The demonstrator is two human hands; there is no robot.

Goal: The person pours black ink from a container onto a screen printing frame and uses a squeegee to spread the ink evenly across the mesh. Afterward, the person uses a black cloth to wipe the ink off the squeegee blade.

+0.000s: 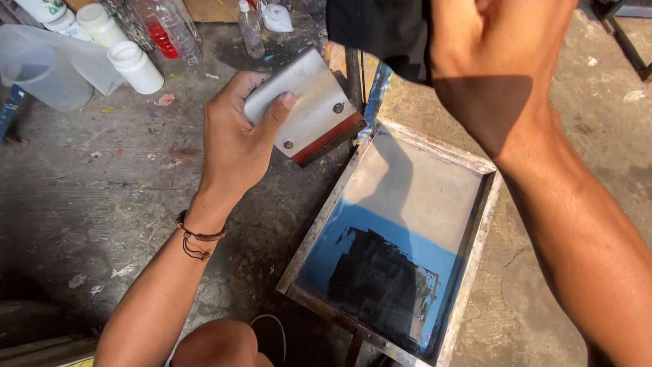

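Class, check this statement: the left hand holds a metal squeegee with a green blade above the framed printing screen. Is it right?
Not quite. The head view shows the left hand holding the metal squeegee, but its blade is red, not green. It is above the framed printing screen, as stated.

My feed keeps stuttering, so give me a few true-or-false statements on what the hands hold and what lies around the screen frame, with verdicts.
1. The left hand grips a metal-handled squeegee with a red blade edge. True.
2. The squeegee rests flat inside the screen frame. False: it is held up to the left of the frame's top corner, not lying in it.
3. The right hand touches dark cloth above the frame. True.
4. The mesh in the frame is plain white all over. False: its lower part is blue with a dark patch.
5. A white bottle stands on the stained surface at upper left. True.
6. The left wrist is bare. False: it wears a cord bracelet.
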